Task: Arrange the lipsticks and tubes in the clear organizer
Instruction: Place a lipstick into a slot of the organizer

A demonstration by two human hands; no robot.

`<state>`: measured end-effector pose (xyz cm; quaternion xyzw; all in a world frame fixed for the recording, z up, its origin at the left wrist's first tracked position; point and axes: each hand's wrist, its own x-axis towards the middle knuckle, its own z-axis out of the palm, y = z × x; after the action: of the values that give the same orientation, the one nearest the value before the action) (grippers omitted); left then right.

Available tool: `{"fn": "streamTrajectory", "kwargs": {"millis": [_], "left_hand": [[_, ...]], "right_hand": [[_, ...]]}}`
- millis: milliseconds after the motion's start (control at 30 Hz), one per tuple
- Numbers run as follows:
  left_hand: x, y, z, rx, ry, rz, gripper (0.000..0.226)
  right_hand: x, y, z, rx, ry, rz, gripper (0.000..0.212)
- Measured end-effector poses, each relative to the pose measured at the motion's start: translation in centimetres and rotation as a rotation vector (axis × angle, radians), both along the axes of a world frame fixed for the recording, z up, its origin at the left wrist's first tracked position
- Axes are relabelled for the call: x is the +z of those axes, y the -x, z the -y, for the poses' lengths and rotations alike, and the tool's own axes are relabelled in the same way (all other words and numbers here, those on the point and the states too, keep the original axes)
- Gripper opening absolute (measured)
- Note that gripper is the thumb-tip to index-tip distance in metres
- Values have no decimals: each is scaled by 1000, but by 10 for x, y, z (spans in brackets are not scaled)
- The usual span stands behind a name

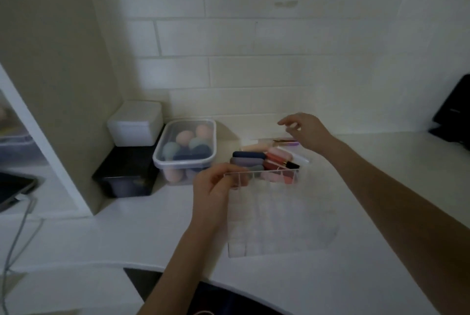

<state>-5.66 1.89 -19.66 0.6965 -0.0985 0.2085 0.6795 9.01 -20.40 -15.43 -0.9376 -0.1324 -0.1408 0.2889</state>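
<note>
My left hand (216, 182) pinches the far left corner of the clear organizer (274, 213), thumb and fingers closed on its rim. The organizer stands on the white counter (381, 213) directly before me; its front compartments appear empty, though the clear walls are faint in this dim light.

My right hand (304, 131) hovers above the far end of the pile, fingers loosely spread and curled, holding nothing that I can see. Beneath it lie the lipsticks and tubes (277, 159): dark blue and grey cases at left, pink and red tubes at centre, and a gold-banded one with a purple end (286, 141) nearest my fingertips. Whether this pile lies in the organizer's back section or just behind it, I cannot tell.

The step in hand, as I judge it, is picking one item to seat in a compartment. To do it well, I would keep my left hand firm on the rim so the light organizer does not slide or tip. I would take a single topmost tube by its middle, not its cap, so that the neighbours are not dragged along. I would then turn it upright and lower it straight into one cell.

To the left, a lidded tub of makeup sponges (184, 149) stands clear of the work.
</note>
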Motion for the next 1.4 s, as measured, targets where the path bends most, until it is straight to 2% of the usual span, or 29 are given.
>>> {"fn": "streamTrajectory", "kwargs": {"millis": [67,133,267,333,500,600,667,800,967,1167,1400], "left_hand": [[-1,-2,-1,10,-7,-7,23],[-2,-3,-2,9,-1,-5,23],[-1,-4,-1,-19,22,-20,25],[-1,-5,-1,-23,14,-29,27],[3,-3,0,-14,5,-27,23],[5,0,0,8,-16,-33,21],[4,-1,-2,21,-33,-43,18],[5,5,-1,57,-15,-54,15],[5,6,-4,49,12,-75,14],[8,16,-3,38,165,-123,16],[6,16,-5,81,148,-124,24]], "right_hand": [[-14,-16,9,-39,130,-113,23],[-28,-21,11,-41,211,-148,21],[-35,-20,8,-35,112,-106,18],[-29,-19,8,-52,-58,-87,19],[8,10,-10,-5,-717,40,25],[33,45,-26,147,-966,31,25],[46,67,-37,261,-1030,-20,29],[59,102,-51,416,-1055,-64,27],[64,114,-59,533,-944,-152,24],[69,125,-66,570,-754,-180,28],[70,135,-75,612,-638,-229,32]]}}
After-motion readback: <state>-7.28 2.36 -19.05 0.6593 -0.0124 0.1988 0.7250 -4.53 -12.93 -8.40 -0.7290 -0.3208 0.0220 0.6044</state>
